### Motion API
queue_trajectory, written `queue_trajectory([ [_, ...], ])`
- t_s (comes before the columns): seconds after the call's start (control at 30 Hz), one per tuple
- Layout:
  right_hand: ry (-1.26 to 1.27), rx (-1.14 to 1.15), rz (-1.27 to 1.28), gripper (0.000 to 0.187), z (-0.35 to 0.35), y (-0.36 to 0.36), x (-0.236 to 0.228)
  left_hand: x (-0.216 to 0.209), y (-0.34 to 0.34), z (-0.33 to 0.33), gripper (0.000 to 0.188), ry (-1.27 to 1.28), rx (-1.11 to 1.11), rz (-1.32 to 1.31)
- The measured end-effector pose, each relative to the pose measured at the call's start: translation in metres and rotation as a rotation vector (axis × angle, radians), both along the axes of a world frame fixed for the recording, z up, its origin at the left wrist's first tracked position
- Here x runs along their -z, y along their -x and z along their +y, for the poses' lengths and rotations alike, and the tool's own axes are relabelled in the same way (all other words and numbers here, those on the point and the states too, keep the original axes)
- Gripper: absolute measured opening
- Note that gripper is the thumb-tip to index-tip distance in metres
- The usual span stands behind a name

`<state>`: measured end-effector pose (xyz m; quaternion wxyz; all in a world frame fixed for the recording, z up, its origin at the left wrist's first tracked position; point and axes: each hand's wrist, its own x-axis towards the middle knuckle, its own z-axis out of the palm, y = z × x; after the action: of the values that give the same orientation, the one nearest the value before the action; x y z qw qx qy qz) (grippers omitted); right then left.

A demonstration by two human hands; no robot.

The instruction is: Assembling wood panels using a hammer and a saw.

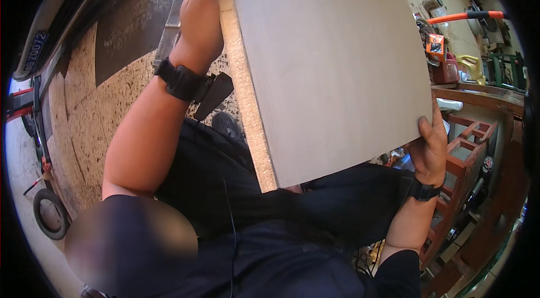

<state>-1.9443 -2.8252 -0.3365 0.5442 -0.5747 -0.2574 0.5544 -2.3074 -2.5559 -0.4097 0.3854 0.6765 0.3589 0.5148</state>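
Observation:
A large panel with a smooth grey face is held up, tilted, above my lap between both hands. Its cut edge, tan and grainy like particleboard, runs along the left side. My left hand is closed on the far left corner, thumb at the top and most fingers hidden. At the right edge my right hand grips the panel, thumb on the grey face and the other fingers largely behind it. A black strap circles each wrist.
A dark flat sheet lies on the worn, speckled surface at left. On the right are a reddish ladder-like frame, an orange-and-black bar, a red container and a yellow jug. A small wheel is at lower left.

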Motion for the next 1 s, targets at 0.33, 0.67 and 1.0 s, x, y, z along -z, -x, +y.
queue_trajectory([
  [0.33,0.011,-0.014,-0.04,0.081,0.002,0.002,0.0,-0.022,-0.022,0.0,0.041,0.212,0.753,-0.886],
  [0.67,-0.015,0.091,-0.077,0.08,0.01,0.022,-0.002,-0.038,-0.024,-0.011,0.043,0.516,0.024,-0.39],
  [1.0,-0.077,0.042,-0.026,0.077,0.008,0.011,0.005,-0.009,-0.018,0.002,0.041,0.428,0.559,-0.759],
])
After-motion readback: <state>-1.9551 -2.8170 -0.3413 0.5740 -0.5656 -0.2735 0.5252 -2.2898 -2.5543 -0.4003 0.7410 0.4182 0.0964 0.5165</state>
